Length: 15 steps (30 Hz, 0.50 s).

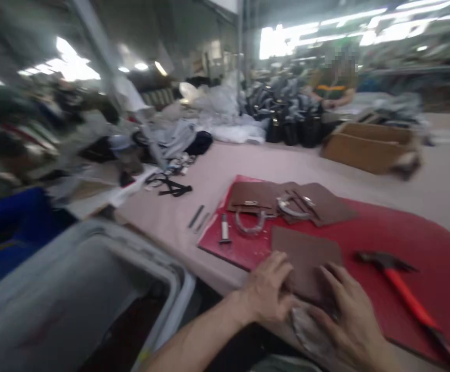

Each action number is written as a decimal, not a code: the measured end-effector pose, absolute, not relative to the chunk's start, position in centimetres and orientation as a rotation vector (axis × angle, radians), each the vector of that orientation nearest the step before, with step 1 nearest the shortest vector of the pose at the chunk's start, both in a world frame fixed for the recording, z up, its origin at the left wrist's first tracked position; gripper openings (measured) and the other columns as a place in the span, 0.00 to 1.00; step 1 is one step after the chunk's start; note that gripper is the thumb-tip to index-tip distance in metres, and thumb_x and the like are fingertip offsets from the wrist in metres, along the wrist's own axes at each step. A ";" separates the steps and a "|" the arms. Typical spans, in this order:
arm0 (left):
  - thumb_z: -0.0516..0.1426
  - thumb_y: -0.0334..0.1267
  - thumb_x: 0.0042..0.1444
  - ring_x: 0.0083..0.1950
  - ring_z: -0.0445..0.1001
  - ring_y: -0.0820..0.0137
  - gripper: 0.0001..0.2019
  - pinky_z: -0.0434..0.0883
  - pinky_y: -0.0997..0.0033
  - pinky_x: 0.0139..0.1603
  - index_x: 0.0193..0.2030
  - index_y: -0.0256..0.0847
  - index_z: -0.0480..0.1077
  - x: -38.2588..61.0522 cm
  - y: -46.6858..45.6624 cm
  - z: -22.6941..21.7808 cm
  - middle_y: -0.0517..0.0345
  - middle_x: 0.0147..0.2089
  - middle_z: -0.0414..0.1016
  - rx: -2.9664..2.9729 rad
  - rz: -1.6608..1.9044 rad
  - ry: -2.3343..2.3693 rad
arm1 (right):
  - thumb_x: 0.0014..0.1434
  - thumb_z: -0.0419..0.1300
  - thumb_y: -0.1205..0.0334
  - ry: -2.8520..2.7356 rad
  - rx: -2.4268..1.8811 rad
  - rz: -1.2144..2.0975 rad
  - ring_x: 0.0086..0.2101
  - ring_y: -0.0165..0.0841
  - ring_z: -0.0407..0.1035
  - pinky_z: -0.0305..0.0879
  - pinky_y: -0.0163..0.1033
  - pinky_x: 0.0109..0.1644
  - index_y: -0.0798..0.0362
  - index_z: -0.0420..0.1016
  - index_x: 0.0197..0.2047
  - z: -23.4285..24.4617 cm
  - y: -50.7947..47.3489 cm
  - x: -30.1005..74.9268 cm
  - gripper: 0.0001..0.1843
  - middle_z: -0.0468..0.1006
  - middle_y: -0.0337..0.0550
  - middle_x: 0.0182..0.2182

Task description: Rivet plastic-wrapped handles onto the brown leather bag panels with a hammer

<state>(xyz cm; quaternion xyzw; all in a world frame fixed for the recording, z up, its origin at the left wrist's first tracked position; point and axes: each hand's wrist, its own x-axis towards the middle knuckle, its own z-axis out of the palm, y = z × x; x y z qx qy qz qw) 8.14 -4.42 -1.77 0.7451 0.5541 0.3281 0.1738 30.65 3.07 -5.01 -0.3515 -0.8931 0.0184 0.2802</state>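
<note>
A brown leather-like bag panel (306, 258) lies at the near edge of a red mat. My left hand (267, 289) grips its left near side, fingers on top and thumb at the near edge. On the right near side, my right hand (349, 310) holds the same panel with bent fingers. A plastic-wrapped handle (312, 328) hangs at the near edge between my hands, partly covered by the right one. Beyond lie more brown panels (329, 204) and another wrapped handle (250, 225).
A red-handled hammer (403, 289) rests on the red mat (438, 253) at right. A small metal tool (224, 230) stands near the mat's left corner. Black straps (170, 185), a cardboard box (368, 147) and a grey bin (93, 248) surround the workspace. A person (333, 82) is across the table.
</note>
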 end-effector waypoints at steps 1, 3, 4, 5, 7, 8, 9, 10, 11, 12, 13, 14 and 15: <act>0.63 0.41 0.53 0.73 0.57 0.48 0.33 0.62 0.43 0.71 0.65 0.34 0.62 8.2 -4.5 -2.2 0.36 0.71 0.59 2.072 0.914 1.571 | 0.61 0.57 0.37 -2.446 -0.997 0.094 0.63 0.57 0.59 0.62 0.65 0.61 0.52 0.55 0.71 -4.6 2.4 31.8 0.43 0.62 0.62 0.64; 0.63 0.36 0.52 0.75 0.53 0.49 0.34 0.59 0.40 0.73 0.66 0.34 0.62 7.8 -4.4 -3.0 0.37 0.73 0.57 2.062 0.858 1.560 | 0.62 0.56 0.41 -2.484 -1.090 0.171 0.66 0.56 0.54 0.56 0.67 0.65 0.51 0.50 0.73 -4.4 1.8 32.5 0.43 0.59 0.62 0.67; 0.62 0.35 0.52 0.75 0.53 0.49 0.33 0.59 0.40 0.73 0.66 0.35 0.62 7.6 -4.3 -3.3 0.38 0.73 0.57 2.064 0.848 1.564 | 0.63 0.56 0.44 -2.492 -1.128 0.203 0.67 0.55 0.52 0.54 0.67 0.66 0.51 0.49 0.73 -4.5 1.7 32.3 0.42 0.57 0.61 0.68; 0.62 0.35 0.52 0.75 0.53 0.50 0.33 0.59 0.40 0.73 0.66 0.35 0.62 7.5 -4.3 -3.5 0.39 0.73 0.58 2.072 0.841 1.569 | 0.63 0.56 0.48 -2.490 -1.157 0.218 0.68 0.54 0.50 0.53 0.66 0.67 0.51 0.50 0.73 -4.5 1.6 32.1 0.40 0.57 0.60 0.69; 0.61 0.34 0.53 0.75 0.54 0.51 0.32 0.60 0.40 0.72 0.65 0.36 0.62 7.4 -4.4 -3.6 0.40 0.73 0.58 2.091 0.835 1.579 | 0.63 0.57 0.55 -2.464 -1.166 0.211 0.68 0.53 0.49 0.52 0.66 0.67 0.53 0.53 0.72 -4.6 1.4 31.5 0.37 0.56 0.61 0.69; 0.61 0.34 0.53 0.75 0.54 0.51 0.31 0.60 0.41 0.72 0.65 0.36 0.63 7.5 -4.5 -3.6 0.40 0.72 0.59 2.106 0.829 1.579 | 0.63 0.57 0.57 -2.448 -1.150 0.193 0.69 0.53 0.48 0.53 0.66 0.67 0.54 0.54 0.71 -4.6 1.2 31.3 0.36 0.56 0.61 0.69; 0.61 0.35 0.54 0.75 0.54 0.51 0.31 0.61 0.42 0.72 0.65 0.36 0.63 7.5 -4.6 -3.6 0.40 0.72 0.59 2.123 0.821 1.579 | 0.62 0.57 0.59 -2.432 -1.129 0.173 0.69 0.53 0.48 0.53 0.67 0.67 0.55 0.54 0.71 -4.6 1.0 31.2 0.36 0.56 0.62 0.69; 0.61 0.35 0.54 0.75 0.54 0.51 0.31 0.61 0.42 0.72 0.66 0.36 0.62 7.5 -4.7 -3.6 0.40 0.73 0.59 2.138 0.815 1.579 | 0.62 0.56 0.61 -2.421 -1.106 0.152 0.69 0.52 0.47 0.53 0.67 0.67 0.56 0.54 0.71 -4.6 0.7 31.1 0.35 0.57 0.63 0.69; 0.61 0.35 0.54 0.75 0.54 0.52 0.31 0.61 0.43 0.73 0.66 0.36 0.62 7.4 -4.8 -3.6 0.40 0.73 0.59 2.152 0.812 1.580 | 0.63 0.56 0.62 -2.414 -1.085 0.130 0.69 0.52 0.47 0.54 0.66 0.67 0.57 0.53 0.71 -4.5 0.5 31.1 0.35 0.57 0.63 0.68; 0.61 0.35 0.55 0.75 0.54 0.52 0.31 0.61 0.43 0.73 0.66 0.36 0.62 7.4 -4.8 -3.6 0.41 0.73 0.59 2.164 0.813 1.579 | 0.62 0.56 0.63 -2.411 -1.069 0.109 0.69 0.52 0.46 0.54 0.66 0.68 0.57 0.53 0.71 -4.5 0.4 31.1 0.36 0.57 0.63 0.68; 0.61 0.35 0.55 0.75 0.54 0.52 0.32 0.61 0.44 0.73 0.67 0.37 0.61 7.3 -4.9 -3.6 0.41 0.73 0.59 2.174 0.815 1.577 | 0.62 0.56 0.63 -2.408 -1.056 0.086 0.70 0.52 0.46 0.54 0.66 0.68 0.58 0.52 0.72 -4.5 0.3 31.1 0.36 0.58 0.63 0.68; 0.61 0.35 0.55 0.75 0.54 0.52 0.32 0.61 0.44 0.73 0.67 0.37 0.61 7.3 -4.9 -3.6 0.42 0.73 0.59 2.183 0.817 1.576 | 0.62 0.56 0.64 -2.403 -1.043 0.063 0.70 0.52 0.46 0.54 0.66 0.68 0.59 0.51 0.72 -4.6 0.2 31.1 0.37 0.59 0.64 0.68; 0.60 0.35 0.56 0.75 0.54 0.52 0.32 0.61 0.44 0.73 0.67 0.38 0.61 7.2 -4.9 -3.6 0.43 0.73 0.59 2.190 0.816 1.576 | 0.62 0.56 0.65 -2.397 -1.033 0.044 0.70 0.52 0.46 0.54 0.66 0.68 0.60 0.51 0.72 -4.6 0.1 31.1 0.37 0.59 0.64 0.67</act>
